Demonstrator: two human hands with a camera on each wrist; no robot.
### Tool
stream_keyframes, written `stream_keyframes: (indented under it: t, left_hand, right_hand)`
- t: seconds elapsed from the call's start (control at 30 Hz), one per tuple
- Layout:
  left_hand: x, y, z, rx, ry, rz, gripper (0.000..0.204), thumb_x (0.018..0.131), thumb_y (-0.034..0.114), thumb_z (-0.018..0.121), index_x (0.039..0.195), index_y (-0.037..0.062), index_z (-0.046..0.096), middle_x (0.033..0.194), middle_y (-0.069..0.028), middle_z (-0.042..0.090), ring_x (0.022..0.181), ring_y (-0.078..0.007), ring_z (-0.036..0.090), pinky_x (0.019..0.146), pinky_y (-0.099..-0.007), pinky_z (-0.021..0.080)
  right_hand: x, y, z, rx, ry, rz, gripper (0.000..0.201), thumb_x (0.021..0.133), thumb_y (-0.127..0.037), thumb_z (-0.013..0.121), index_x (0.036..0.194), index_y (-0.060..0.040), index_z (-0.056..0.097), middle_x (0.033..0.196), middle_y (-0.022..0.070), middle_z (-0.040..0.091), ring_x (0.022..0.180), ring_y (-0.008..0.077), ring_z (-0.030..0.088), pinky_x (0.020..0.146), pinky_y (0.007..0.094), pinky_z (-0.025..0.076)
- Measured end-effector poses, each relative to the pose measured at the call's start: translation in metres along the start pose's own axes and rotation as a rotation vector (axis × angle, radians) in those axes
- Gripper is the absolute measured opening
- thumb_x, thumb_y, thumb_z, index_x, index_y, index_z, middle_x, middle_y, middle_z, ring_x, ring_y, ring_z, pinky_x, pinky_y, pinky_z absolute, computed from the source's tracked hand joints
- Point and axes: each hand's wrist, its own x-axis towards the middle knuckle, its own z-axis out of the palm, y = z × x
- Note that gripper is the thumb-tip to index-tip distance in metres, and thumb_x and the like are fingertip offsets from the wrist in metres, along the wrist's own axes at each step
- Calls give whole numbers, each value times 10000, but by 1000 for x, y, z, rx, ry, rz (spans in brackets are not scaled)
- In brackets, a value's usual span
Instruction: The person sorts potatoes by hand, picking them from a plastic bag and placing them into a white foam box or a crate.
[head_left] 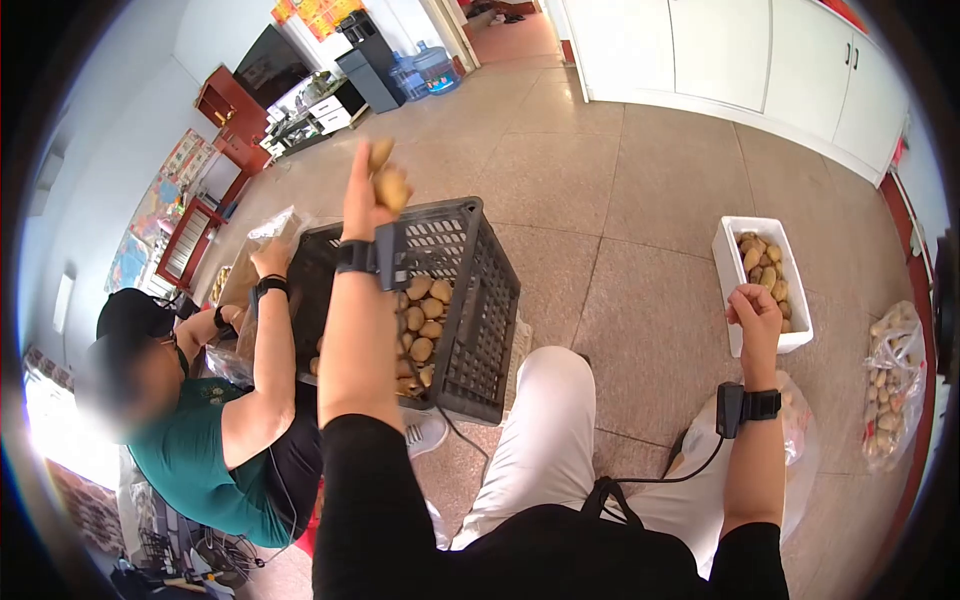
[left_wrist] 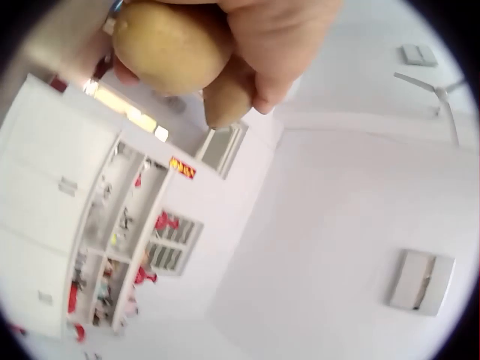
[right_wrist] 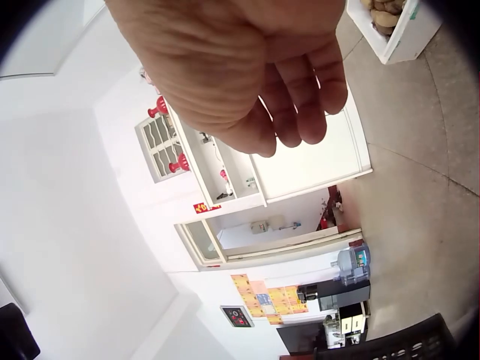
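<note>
My left hand [head_left: 362,205] grips two potatoes, raised above the far side of a black plastic crate [head_left: 478,325]. One potato [head_left: 392,190] is rounder; the other potato [head_left: 380,153] sits by the fingertips. In the left wrist view, a large yellowish potato [left_wrist: 171,49] overlaps a narrower one [left_wrist: 227,94] under the thumb. More potatoes [head_left: 425,318] lie inside the crate. My right hand [head_left: 757,325] hovers by the near end of a white box [head_left: 727,262] of potatoes. Its fingers hang loosely bent with nothing in them, as the right wrist view confirms.
Beside the crate on the left, another person [head_left: 215,440] reaches toward a plastic bag [head_left: 285,225]. A clear bag of potatoes [head_left: 890,390] lies at the far right, and another plastic bag [head_left: 797,425] is beside my right forearm. White cabinets [head_left: 720,55] line the back.
</note>
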Motion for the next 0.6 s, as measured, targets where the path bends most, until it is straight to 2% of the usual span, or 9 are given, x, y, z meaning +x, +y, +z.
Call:
stream_keyframes:
  t: [0.07,0.13,0.2,0.27,0.3,0.37,0.4,0.47,0.6]
  left_hand:
    - [0,-19,-51,172,140,-104,453,817,485,556,1030,85,536,795,-50,525,644,-182,556,503,-355,487]
    - [13,-38,-116,412,131,-319,503,816,486,554,1096,69,529,967,-120,554,820,-240,577,639,-426,499]
    - [9,-68,-137,747,325,-483,566,824,476,543,1185,43,496,1190,-172,491,1061,-287,502,810,-491,439]
    - [24,-105,-188,1102,-14,-496,403,845,432,537,981,56,582,829,-73,588,690,-194,584,590,-333,492]
    - [14,-106,-171,1107,-22,-502,403,845,432,537,981,56,582,829,-73,588,690,-194,584,590,-333,492]
    - [-4,-116,-138,1320,-312,-835,573,819,413,551,1222,13,474,1315,-153,412,1190,-284,403,900,-456,387]
    - [1,-131,-151,1322,-320,-843,573,819,413,551,1222,13,474,1315,-153,412,1190,-284,403,900,-456,387]
    - [26,-192,-204,1505,-497,-773,495,815,356,564,1183,30,513,1257,-154,471,1109,-265,490,842,-415,441]
    - [-5,-216,-177,1769,-546,-845,471,824,349,549,1180,43,501,1225,-138,481,1072,-258,507,802,-403,451]
  right_hand:
    - [-2,-3,2,11,-14,11,35,817,-72,580,821,-37,577,647,2,560,564,67,511,522,194,404]
    - [-2,-3,4,11,-20,3,31,820,-71,578,820,-40,577,652,1,559,575,65,515,528,193,404]
    - [-2,-5,7,8,-11,17,31,821,-71,578,816,-40,575,659,-1,561,578,64,516,530,194,404]
    - [-1,-4,9,7,-1,30,32,822,-71,579,813,-40,574,667,-3,563,580,64,517,532,195,404]
    - [0,-3,9,1,-16,30,33,821,-70,580,814,-39,574,677,-4,565,582,64,519,532,196,406]
    - [1,1,10,-7,-22,39,34,819,-70,582,815,-38,574,686,-6,567,585,64,520,533,196,407]
    - [3,3,11,-16,-32,36,33,820,-68,582,816,-36,575,695,-7,568,586,63,522,537,194,409]
    - [6,7,10,-31,-37,42,32,820,-66,582,816,-35,576,703,-8,569,588,62,523,540,193,412]
    - [7,7,10,-83,-33,22,32,820,-58,584,820,-27,579,698,-11,564,593,58,527,550,188,419]
